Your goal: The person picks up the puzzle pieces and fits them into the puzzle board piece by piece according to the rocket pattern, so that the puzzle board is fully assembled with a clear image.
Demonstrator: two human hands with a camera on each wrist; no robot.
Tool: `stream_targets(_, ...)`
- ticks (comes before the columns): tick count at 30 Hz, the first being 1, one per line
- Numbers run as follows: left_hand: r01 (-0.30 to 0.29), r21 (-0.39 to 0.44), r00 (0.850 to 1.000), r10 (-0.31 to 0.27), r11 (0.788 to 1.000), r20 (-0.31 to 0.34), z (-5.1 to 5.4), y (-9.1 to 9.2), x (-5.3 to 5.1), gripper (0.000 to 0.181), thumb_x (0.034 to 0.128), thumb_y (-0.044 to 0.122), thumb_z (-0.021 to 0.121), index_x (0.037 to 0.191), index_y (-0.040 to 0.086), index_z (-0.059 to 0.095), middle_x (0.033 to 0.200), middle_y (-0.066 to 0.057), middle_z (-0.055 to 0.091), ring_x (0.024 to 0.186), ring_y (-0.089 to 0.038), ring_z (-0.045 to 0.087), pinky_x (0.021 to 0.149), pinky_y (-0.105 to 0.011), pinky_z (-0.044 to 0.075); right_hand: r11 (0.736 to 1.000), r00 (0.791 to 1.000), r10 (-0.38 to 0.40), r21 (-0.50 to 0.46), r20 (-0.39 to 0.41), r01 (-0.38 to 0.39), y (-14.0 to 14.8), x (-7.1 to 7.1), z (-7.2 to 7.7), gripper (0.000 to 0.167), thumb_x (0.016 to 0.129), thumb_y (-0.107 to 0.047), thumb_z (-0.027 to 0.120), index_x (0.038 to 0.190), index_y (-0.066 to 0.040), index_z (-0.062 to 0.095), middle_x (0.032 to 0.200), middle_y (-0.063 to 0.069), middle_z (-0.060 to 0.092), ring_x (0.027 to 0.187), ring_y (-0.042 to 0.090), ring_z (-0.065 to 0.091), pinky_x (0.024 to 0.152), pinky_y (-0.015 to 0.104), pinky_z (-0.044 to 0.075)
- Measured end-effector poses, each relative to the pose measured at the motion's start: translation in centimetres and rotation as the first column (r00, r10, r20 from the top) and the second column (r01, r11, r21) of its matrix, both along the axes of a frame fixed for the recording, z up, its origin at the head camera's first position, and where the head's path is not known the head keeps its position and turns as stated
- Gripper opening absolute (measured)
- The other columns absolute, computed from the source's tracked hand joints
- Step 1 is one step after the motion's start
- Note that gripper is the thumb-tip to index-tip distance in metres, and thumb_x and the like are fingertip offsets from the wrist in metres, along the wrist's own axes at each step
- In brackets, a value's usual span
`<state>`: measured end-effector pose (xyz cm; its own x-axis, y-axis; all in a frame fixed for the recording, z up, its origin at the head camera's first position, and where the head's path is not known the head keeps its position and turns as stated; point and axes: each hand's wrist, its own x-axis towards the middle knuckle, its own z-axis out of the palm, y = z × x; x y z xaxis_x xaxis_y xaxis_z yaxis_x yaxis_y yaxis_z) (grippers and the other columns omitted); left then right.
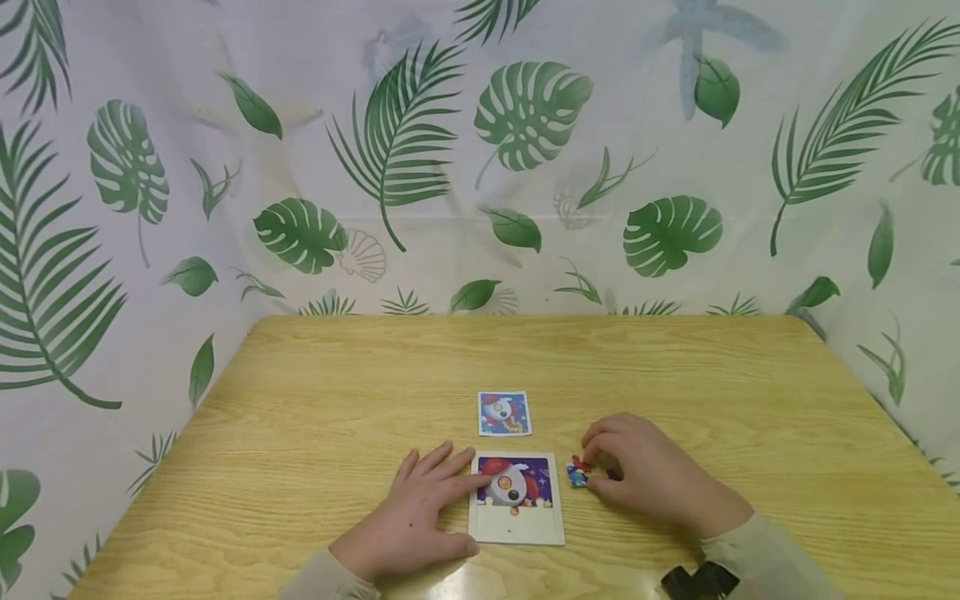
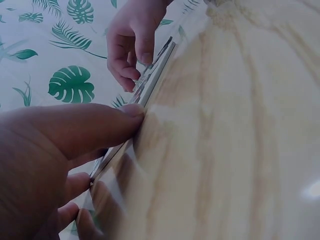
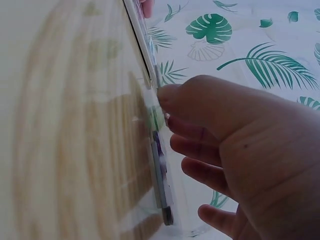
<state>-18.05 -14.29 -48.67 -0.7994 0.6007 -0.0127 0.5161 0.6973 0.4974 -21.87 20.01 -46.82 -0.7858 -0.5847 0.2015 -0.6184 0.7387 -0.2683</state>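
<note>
A square jigsaw board (image 1: 516, 533) with a pale frame lies on the table, its upper part filled with a white-and-red rocket picture and its lower part bare. My left hand (image 1: 420, 517) rests at the board's left side, fingers spread and the index fingertip on the picture. In the left wrist view, the thumb (image 2: 100, 127) lies along the board's edge. Right of the board, my right hand (image 1: 645, 475) pinches small red-and-blue puzzle pieces (image 1: 577, 475) between thumb and index finger, low over the table. Something dark shows under that palm, partly hidden.
A small printed card (image 1: 504, 414) with a matching rocket picture lies just beyond the board. The wood-grain table (image 1: 360, 375) reaches back to a leaf-patterned curtain (image 1: 525, 208). A black strap (image 1: 701, 581) is at the right wrist.
</note>
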Motion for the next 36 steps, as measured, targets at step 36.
stream_targets(36,-0.026,0.027,0.999,0.027,0.999,-0.032,0.1,0.4,0.4,0.066,0.0906,0.057,0.064,0.149,0.031,0.052,0.163,-0.001,0.033,0.152,-0.033,0.017,0.117,-0.065,0.001,0.998,0.997,0.050,-0.032,0.063,-0.048,-10.5,3.9,0.2,0.016,0.083,-0.039,0.079,0.086,-0.027,0.068,0.105,-0.013,0.063,0.109,0.015,0.057,0.106,0.046,0.041)
